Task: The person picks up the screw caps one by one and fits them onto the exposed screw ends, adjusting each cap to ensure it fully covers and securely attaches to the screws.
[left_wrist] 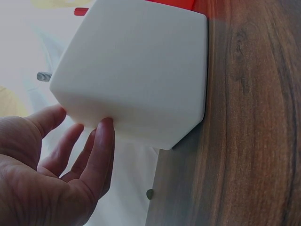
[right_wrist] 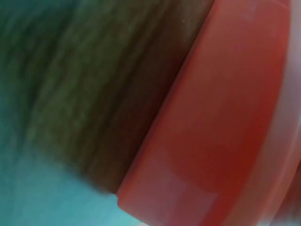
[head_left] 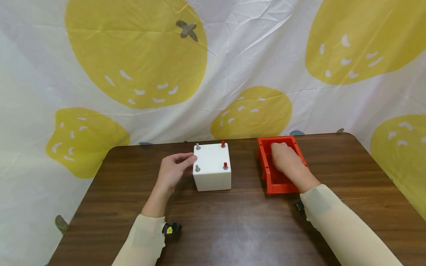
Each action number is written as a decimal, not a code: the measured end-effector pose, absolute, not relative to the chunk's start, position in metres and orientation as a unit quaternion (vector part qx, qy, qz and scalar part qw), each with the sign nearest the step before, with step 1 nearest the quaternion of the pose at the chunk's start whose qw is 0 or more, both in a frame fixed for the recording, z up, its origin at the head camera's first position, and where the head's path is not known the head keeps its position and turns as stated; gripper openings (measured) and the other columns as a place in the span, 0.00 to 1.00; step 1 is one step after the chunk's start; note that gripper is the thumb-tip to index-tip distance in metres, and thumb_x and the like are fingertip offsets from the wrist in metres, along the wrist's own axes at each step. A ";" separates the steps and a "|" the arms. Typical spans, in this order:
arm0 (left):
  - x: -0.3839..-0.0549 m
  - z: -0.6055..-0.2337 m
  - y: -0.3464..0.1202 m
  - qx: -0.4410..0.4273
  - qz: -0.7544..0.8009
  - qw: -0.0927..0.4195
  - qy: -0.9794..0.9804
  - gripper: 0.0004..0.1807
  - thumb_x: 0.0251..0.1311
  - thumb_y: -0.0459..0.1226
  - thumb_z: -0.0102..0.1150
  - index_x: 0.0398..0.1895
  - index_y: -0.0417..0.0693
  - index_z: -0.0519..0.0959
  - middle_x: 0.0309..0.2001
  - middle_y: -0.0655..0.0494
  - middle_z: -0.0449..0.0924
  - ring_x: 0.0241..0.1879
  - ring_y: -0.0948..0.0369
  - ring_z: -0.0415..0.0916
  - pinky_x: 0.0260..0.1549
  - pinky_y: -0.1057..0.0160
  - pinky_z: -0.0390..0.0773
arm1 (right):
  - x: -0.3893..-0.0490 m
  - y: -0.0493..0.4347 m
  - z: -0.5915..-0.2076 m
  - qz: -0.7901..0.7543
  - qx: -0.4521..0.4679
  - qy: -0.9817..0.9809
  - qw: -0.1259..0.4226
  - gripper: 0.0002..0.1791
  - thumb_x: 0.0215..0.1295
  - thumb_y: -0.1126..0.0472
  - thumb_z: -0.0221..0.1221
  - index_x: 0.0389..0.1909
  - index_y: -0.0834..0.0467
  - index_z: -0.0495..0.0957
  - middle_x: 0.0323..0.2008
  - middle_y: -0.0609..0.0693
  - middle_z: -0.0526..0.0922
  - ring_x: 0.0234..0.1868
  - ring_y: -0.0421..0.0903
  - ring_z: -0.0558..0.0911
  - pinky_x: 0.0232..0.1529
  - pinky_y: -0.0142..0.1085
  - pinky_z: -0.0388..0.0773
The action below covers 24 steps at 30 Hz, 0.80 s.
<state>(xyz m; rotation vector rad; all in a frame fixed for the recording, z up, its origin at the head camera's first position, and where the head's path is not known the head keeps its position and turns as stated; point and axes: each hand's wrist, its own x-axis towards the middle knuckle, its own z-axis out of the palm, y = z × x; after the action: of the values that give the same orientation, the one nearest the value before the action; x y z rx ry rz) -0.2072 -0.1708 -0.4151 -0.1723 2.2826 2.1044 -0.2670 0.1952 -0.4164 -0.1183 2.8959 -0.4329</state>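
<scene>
A white block [head_left: 212,181] stands on the table with threaded studs at its top corners. Two studs on its left, one of them the near-left stud [head_left: 197,168], are bare metal; those on its right carry red caps [head_left: 225,165]. My left hand [head_left: 172,168] touches the block's left side with thumb and fingertips, the thumb near the top edge. In the left wrist view the fingertips [left_wrist: 104,128] rest along that side. My right hand [head_left: 287,159] reaches down into a red bin [head_left: 283,189]; its fingers are hidden, so I cannot tell what they hold.
The dark wooden table [head_left: 229,229] ends at the back against a white curtain [head_left: 173,125] with yellow fruit prints. The bin stands to the right of the block, with bare table between them. The red bin wall [right_wrist: 202,117] fills much of the right wrist view.
</scene>
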 end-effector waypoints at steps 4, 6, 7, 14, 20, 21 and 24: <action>-0.206 -0.415 -0.172 -0.056 0.677 0.015 0.734 0.19 0.68 0.38 0.73 0.57 0.37 0.86 0.54 0.42 0.85 0.43 0.57 0.87 0.44 0.54 0.90 | -0.269 0.194 -0.419 -0.138 -0.062 0.984 0.093 0.09 0.74 0.72 0.47 0.35 0.63 0.74 0.28 0.58 0.78 0.29 0.54 0.79 0.30 0.42 0.82; -0.206 -0.415 -0.172 -0.056 0.676 0.015 0.734 0.19 0.68 0.38 0.73 0.57 0.36 0.86 0.54 0.42 0.86 0.43 0.57 0.87 0.44 0.53 0.90 | -0.270 0.193 -0.420 -0.129 -0.069 0.985 0.088 0.08 0.73 0.72 0.48 0.35 0.64 0.75 0.30 0.59 0.79 0.32 0.55 0.79 0.34 0.44 0.83; -0.206 -0.415 -0.172 -0.056 0.676 0.015 0.735 0.19 0.68 0.38 0.73 0.57 0.36 0.86 0.54 0.42 0.86 0.43 0.57 0.87 0.44 0.53 0.90 | -0.270 0.193 -0.420 -0.124 -0.070 0.986 0.086 0.08 0.73 0.72 0.48 0.36 0.65 0.75 0.31 0.59 0.79 0.34 0.55 0.79 0.36 0.45 0.83; -0.205 -0.415 -0.172 -0.054 0.675 0.015 0.735 0.19 0.68 0.39 0.73 0.57 0.37 0.86 0.54 0.42 0.86 0.44 0.57 0.87 0.45 0.53 0.90 | -0.271 0.190 -0.418 -0.136 -0.062 0.984 0.100 0.09 0.74 0.70 0.48 0.40 0.63 0.78 0.29 0.57 0.80 0.30 0.53 0.80 0.31 0.41 0.82; -0.205 -0.415 -0.171 -0.053 0.676 0.015 0.735 0.19 0.68 0.39 0.73 0.57 0.36 0.86 0.54 0.41 0.85 0.44 0.57 0.87 0.43 0.56 0.91 | -0.270 0.191 -0.418 -0.132 -0.069 0.983 0.107 0.08 0.76 0.70 0.48 0.42 0.64 0.76 0.30 0.58 0.79 0.32 0.53 0.80 0.33 0.42 0.83; -0.205 -0.415 -0.171 -0.052 0.676 0.014 0.735 0.19 0.68 0.39 0.73 0.57 0.36 0.86 0.54 0.41 0.85 0.44 0.57 0.87 0.43 0.56 0.91 | -0.270 0.190 -0.418 -0.131 -0.069 0.983 0.110 0.07 0.76 0.70 0.48 0.42 0.64 0.76 0.31 0.58 0.79 0.32 0.53 0.80 0.34 0.43 0.84; -0.205 -0.415 -0.171 -0.052 0.676 0.013 0.735 0.19 0.68 0.38 0.73 0.57 0.36 0.86 0.54 0.41 0.86 0.43 0.57 0.87 0.43 0.55 0.91 | -0.270 0.190 -0.418 -0.130 -0.070 0.982 0.114 0.06 0.76 0.70 0.48 0.41 0.63 0.74 0.31 0.58 0.79 0.32 0.53 0.80 0.34 0.42 0.83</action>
<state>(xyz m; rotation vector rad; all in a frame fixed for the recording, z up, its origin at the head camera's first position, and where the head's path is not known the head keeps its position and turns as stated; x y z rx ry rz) -0.2050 -0.1711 -0.4146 -0.1614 2.2909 2.1061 -0.2699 0.1904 -0.4178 -0.2057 2.8807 -0.3813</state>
